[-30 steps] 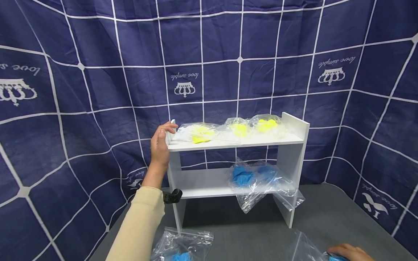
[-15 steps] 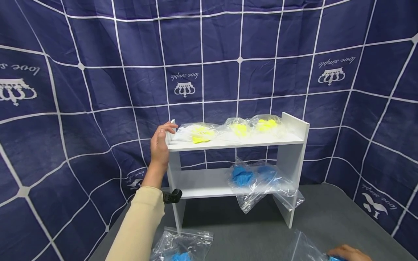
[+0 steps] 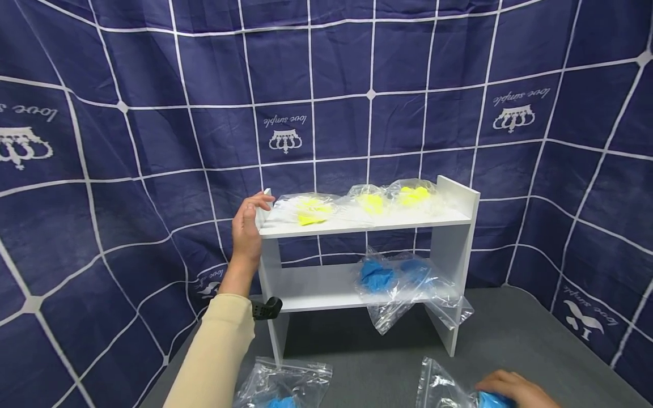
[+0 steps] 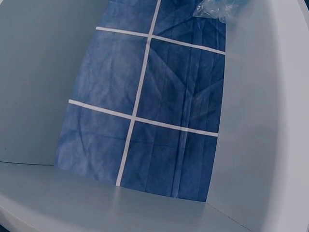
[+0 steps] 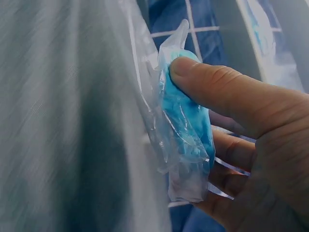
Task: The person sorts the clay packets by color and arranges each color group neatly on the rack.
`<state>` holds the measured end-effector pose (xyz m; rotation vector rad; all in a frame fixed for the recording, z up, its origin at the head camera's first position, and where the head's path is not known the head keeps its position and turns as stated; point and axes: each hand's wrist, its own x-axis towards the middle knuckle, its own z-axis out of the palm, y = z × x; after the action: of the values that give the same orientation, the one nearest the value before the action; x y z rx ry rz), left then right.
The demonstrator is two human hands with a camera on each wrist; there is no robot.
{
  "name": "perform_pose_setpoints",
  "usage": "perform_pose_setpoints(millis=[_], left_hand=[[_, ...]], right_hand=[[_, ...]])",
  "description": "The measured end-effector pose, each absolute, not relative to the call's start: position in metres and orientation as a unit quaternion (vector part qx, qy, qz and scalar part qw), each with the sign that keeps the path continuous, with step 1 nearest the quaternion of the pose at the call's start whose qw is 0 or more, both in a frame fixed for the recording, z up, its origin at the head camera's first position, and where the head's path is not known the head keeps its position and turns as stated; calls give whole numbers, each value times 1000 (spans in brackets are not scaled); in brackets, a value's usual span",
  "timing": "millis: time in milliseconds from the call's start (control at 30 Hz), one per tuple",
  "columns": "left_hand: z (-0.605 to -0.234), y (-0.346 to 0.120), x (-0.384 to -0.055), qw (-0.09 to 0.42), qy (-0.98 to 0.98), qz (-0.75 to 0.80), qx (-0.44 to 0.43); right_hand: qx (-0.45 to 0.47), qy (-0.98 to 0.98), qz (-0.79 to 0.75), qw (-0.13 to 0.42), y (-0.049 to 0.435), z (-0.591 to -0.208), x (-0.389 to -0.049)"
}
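My left hand grips the upper left side panel of a white two-tier shelf, its fingers over the top edge. Low at the right, my right hand holds a clear zip bag with something blue inside. In the right wrist view the thumb presses the blue content through the plastic, fingers behind it. Three clear bags with yellow contents lie on the top tier. Bags with blue contents lie on the right of the lower tier, their loose ends hanging over its front edge.
Another zip bag with blue content lies on the dark grey table in front of the shelf's left leg. A blue curtain with white lines hangs behind and at both sides. The left wrist view looks into the shelf's frame.
My right hand has moved left and a little up in the head view, bringing the blue-filled bag with it. My left hand keeps its place on the shelf.
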<state>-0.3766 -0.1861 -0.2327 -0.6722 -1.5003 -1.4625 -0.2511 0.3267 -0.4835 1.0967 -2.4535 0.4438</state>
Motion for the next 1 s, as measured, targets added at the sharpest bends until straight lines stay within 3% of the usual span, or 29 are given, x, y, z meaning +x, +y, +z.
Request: perform_pose_setpoints(millis=[133, 300, 700, 867, 1000], left_hand=[[-225, -181, -358, 449, -612, -595, -264], [-220, -176, -344, 441, -613, -600, -264], [-221, -173, -347, 442, -613, -596, -273], [-221, -174, -347, 447, -611, -595, -270], [-222, -173, -347, 449, -606, -598, -271]], right_hand=[[425, -854, 174, 243, 296, -463, -252], [461, -833, 210, 225, 263, -442, -249], [552, -761, 269, 209, 193, -391, -239], [560, -762, 259, 196, 166, -351, -232], [520, -784, 253, 226, 158, -323, -238]])
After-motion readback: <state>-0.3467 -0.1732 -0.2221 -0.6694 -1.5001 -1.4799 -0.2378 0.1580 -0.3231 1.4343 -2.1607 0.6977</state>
